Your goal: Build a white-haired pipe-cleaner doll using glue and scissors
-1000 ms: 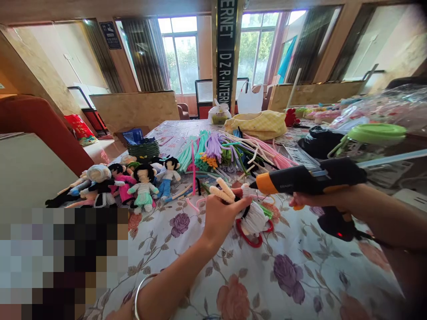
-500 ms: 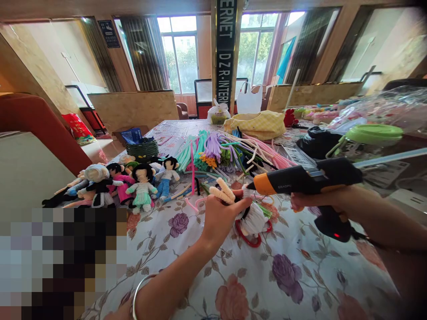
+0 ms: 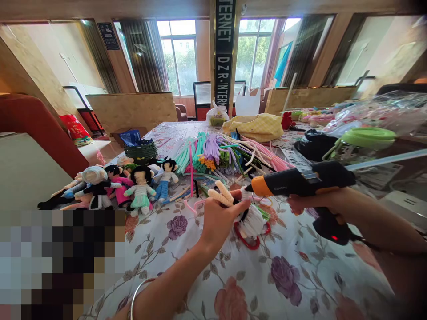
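Observation:
My left hand (image 3: 218,220) is closed around a small pipe-cleaner doll (image 3: 253,223) with a white, fuzzy body; two cream stems (image 3: 220,194) stick up above my fingers. In my right hand (image 3: 320,206) is a black and orange hot glue gun (image 3: 293,182), its red light lit and a clear glue stick (image 3: 387,160) jutting from the back. The gun's nozzle meets or nearly meets a whitish part of the doll near my left fingertips; exact contact is hard to tell. Red-handled scissors (image 3: 247,242) lie under the doll, their blades hidden.
Finished pipe-cleaner dolls (image 3: 140,191) sit at the left in front of a dark green basket (image 3: 140,152). Bundles of coloured pipe cleaners (image 3: 213,151) lie across the middle. Behind them is a yellow checked bag (image 3: 255,126); a green-lidded jar (image 3: 365,138) stands at the right.
The view has shifted slightly. Both hands keep nearly the same pose, with the glue gun's nozzle still at the doll.

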`<state>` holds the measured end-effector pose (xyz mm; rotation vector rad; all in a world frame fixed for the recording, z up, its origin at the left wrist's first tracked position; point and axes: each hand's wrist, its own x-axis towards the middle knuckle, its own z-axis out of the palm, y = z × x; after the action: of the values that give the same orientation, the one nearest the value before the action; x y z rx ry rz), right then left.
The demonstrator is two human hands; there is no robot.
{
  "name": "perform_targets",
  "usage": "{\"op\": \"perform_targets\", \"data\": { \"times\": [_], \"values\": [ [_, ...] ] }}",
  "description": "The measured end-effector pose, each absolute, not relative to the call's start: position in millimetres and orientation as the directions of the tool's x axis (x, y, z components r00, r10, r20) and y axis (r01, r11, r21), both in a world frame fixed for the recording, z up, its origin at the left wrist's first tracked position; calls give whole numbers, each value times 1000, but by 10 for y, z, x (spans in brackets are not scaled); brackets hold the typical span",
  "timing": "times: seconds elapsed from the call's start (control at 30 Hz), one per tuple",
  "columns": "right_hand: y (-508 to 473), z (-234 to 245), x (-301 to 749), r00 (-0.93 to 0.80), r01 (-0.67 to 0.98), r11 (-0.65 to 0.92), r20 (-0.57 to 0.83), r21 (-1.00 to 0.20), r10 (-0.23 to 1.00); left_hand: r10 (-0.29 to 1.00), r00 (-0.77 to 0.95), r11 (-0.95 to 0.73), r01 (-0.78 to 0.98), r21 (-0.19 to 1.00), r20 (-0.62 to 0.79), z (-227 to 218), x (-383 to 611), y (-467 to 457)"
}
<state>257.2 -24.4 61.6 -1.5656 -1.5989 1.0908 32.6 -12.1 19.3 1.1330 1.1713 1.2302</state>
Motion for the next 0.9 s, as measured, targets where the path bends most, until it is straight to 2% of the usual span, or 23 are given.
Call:
{"op": "perform_targets", "data": {
  "times": [0.27, 0.47, 0.73, 0.9],
  "values": [
    [-243, 612, 2592, -73, 498, -66, -118, -865, 990, 998, 21, 59, -190, 980, -56, 154, 330, -94],
    [-239, 610, 2575, -98, 431, -71, -124, -899, 987, 995, 41, 96, -262, 960, -89, 183, 327, -101],
    [-250, 613, 2567, -58, 411, -124, -161, -903, 985, 991, 72, 127, -298, 946, -110, 163, 325, -94],
    [-249, 618, 2569, -73, 442, -102, -149, -891, 986, 990, 67, 141, -285, 948, -127, 169, 316, -91]
  ]
}}
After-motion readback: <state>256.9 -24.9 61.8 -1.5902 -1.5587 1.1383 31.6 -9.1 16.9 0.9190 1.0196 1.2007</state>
